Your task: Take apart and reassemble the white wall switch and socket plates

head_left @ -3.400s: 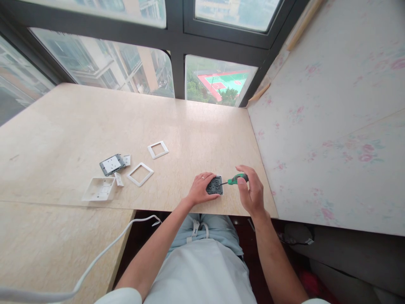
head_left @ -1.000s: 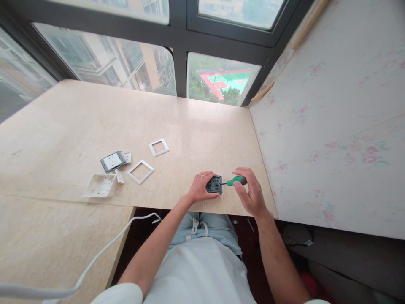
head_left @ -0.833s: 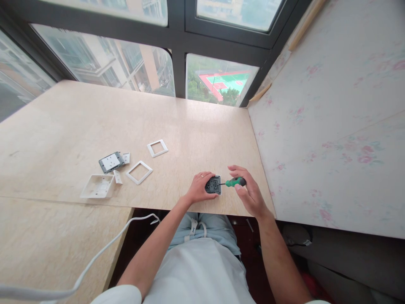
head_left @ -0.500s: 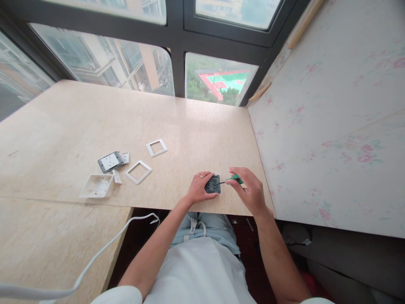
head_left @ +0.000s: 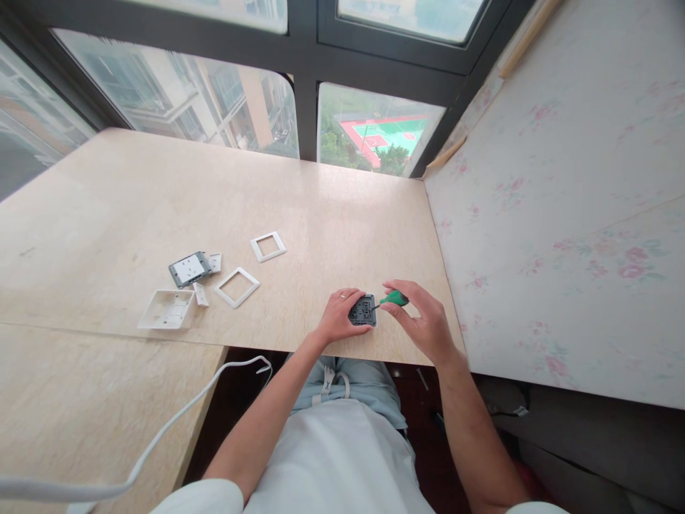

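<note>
My left hand is closed around the left side of a wall socket, whose dark grey back faces up near the table's front edge. In my right hand is a screwdriver with a green handle, pinched between thumb and fingers. Its thin shaft points left and reaches the socket's back; the exact spot where the tip rests is too small to make out.
To the left lie two white square frames, a second socket face up, small white pieces and an open white mounting box. A white cable curves across the lower left. A papered wall bounds the table's right side.
My right hand has turned the screwdriver a little, and more of its green handle now shows. My left hand keeps its hold on the socket. The whole view has shifted slightly.
</note>
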The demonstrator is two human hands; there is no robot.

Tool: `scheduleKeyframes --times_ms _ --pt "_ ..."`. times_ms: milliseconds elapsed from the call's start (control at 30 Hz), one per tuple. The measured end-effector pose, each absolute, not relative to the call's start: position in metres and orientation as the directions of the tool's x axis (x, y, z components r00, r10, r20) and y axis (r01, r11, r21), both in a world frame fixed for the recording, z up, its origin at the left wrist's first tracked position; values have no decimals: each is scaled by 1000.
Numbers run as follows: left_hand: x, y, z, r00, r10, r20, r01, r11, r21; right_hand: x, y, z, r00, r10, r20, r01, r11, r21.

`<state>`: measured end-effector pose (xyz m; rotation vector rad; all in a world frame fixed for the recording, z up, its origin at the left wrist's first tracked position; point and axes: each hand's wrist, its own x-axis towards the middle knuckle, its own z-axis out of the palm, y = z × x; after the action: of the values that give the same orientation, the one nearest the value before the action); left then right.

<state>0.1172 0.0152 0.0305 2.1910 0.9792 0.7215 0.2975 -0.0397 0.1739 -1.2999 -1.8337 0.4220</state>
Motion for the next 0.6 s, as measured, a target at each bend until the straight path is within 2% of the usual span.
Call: scheduleKeyframes --times_ms 100,333,400,600 --pt "118 15 31 573 790 220 447 -526 723 297 -37 169 -119 863 492 653 441 -616" --pt "118 15 31 577 791 204 451 -517 727 297 -43 173 -153 916 372 461 399 -793" --pt "118 15 32 577 791 202 447 -513 732 298 -43 175 -139 916 376 444 397 -803" --pt "116 18 33 601 781 171 440 -502 745 300 -37 171 -84 807 585 636 495 -592"
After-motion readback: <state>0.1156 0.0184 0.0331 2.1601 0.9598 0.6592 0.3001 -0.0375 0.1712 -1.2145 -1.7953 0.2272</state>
